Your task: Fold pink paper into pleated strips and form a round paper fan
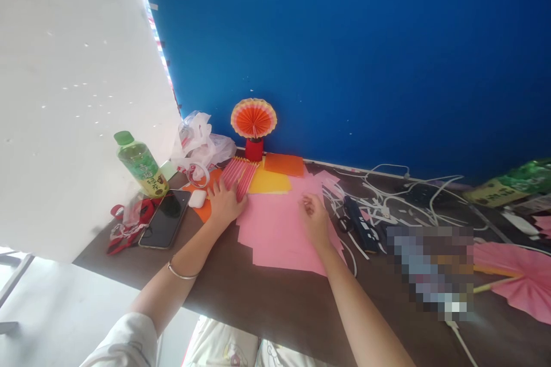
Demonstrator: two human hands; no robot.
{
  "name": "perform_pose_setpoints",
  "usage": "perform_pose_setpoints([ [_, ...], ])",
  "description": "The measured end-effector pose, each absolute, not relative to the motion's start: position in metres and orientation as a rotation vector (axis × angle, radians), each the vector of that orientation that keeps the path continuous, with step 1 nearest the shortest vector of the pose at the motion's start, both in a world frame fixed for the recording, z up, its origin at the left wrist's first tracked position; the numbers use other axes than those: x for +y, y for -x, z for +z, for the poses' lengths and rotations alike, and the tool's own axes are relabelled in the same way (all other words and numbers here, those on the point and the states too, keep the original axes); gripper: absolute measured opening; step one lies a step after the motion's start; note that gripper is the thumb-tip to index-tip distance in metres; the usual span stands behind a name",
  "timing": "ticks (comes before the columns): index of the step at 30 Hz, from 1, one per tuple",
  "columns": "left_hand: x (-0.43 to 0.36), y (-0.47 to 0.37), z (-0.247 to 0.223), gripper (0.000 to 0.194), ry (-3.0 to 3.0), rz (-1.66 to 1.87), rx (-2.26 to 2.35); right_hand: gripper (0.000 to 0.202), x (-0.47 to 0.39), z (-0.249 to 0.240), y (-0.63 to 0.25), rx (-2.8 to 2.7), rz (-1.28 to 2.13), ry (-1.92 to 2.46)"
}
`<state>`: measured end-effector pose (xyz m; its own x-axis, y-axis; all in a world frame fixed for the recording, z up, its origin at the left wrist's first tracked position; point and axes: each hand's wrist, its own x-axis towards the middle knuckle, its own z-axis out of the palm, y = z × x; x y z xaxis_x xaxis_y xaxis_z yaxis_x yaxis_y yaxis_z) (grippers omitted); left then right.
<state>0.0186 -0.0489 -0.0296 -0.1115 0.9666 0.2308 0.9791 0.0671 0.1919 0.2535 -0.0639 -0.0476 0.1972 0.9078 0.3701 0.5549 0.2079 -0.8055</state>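
Note:
My left hand [224, 205] lies with its fingers spread at the near edge of a pink pleated paper [237, 175] with yellow edging. My right hand [316, 217] is over a stack of pink paper sheets [275, 235], its fingers curled inward; whether something small is between them I cannot make out. Yellow paper [270, 182] and an orange sheet [284, 164] lie at the stack's far side. Behind them a round orange, pink and yellow paper fan [253, 118] stands upright on a red base [253, 150].
At left are a green-capped bottle [141, 163], a phone [166, 221], a white earphone case [197, 199], red straps [129, 223] and plastic bags [200, 143]. To the right lie white cables [396, 200], a dark tool [360, 223], a pink fan [525, 278] and another bottle [512, 183].

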Motion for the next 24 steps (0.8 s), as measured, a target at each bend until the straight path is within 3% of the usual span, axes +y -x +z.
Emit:
perform_pose_setpoints([
  [8, -0.05, -0.019, -0.029, 0.045, 2.169, -0.533, -2.314, 0.026, -0.064, -0.046, -0.253, -1.489, 0.443, 1.457],
  [17, -0.041, -0.01, -0.046, 0.028, 2.25, -1.318, -2.059, 0.021, -0.064, -0.047, -0.253, -1.5, 0.439, 1.437],
  [24, -0.045, -0.02, -0.049, 0.029, 2.263, -1.612, -1.897, 0.02, -0.064, -0.048, -0.253, -1.519, 0.422, 1.438],
])
